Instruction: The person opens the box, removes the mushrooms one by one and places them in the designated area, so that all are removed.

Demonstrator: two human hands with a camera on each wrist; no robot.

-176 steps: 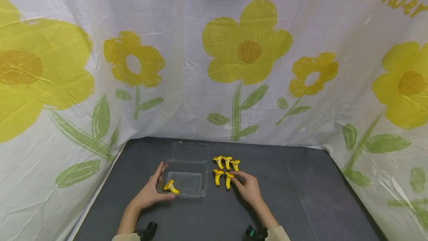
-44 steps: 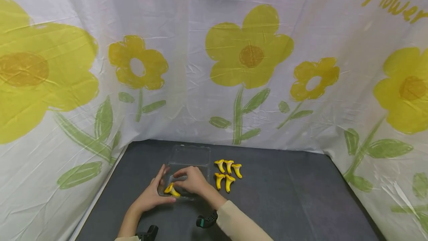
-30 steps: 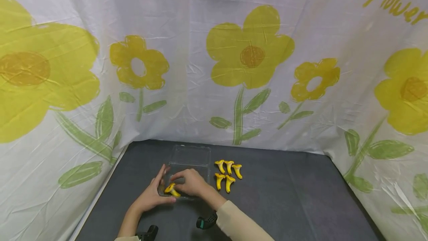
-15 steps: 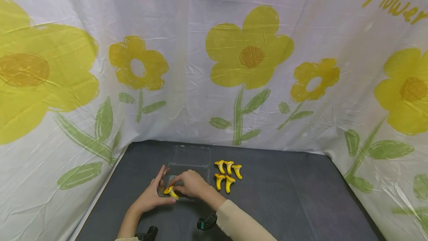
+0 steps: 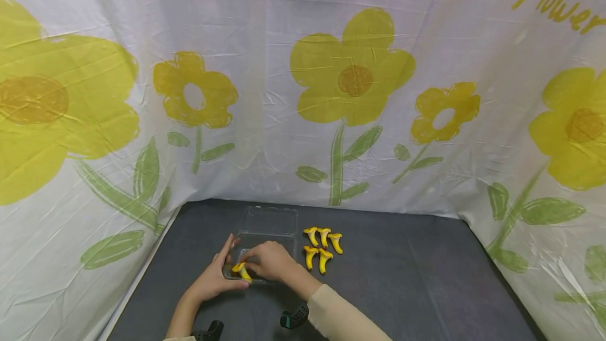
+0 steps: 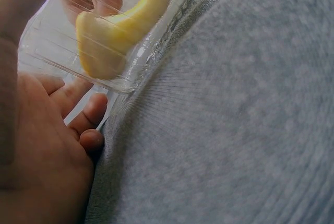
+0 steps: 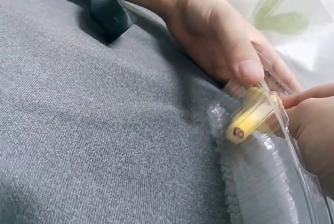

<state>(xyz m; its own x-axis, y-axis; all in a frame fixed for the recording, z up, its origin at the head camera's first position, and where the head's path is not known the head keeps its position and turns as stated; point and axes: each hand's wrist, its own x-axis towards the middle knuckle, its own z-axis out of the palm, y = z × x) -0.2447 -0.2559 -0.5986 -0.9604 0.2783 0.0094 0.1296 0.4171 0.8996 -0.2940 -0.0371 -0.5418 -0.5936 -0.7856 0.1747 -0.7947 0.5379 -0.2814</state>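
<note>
A clear plastic clamshell container [image 5: 284, 249] sits on the dark cloth, its lid [image 5: 272, 220] folded back at the far side. My left hand [image 5: 213, 278] grips the near left corner, thumb along the front wall and fingers along the left side. Inside that corner lies a yellow chanterelle mushroom [image 5: 241, 271], seen through the plastic as a curved stem and wide cap in the left wrist view. My right hand [image 5: 272, 261] reaches into the container and pinches this mushroom near its cap. In the right wrist view the mushroom's dark stem end [image 7: 238, 132] points toward the camera.
Several more yellow mushrooms [image 5: 324, 260] lie in two short rows on the cloth, right of the container. A white curtain [image 5: 265, 120] painted with yellow flowers encloses the back and sides. Dark straps [image 5: 293, 317] are worn on both wrists.
Since the earliest frame, my right hand has left the mushroom rows and come into the container. Over the last second, the mushroom there has shifted slightly toward the near wall. My left hand stays put.
</note>
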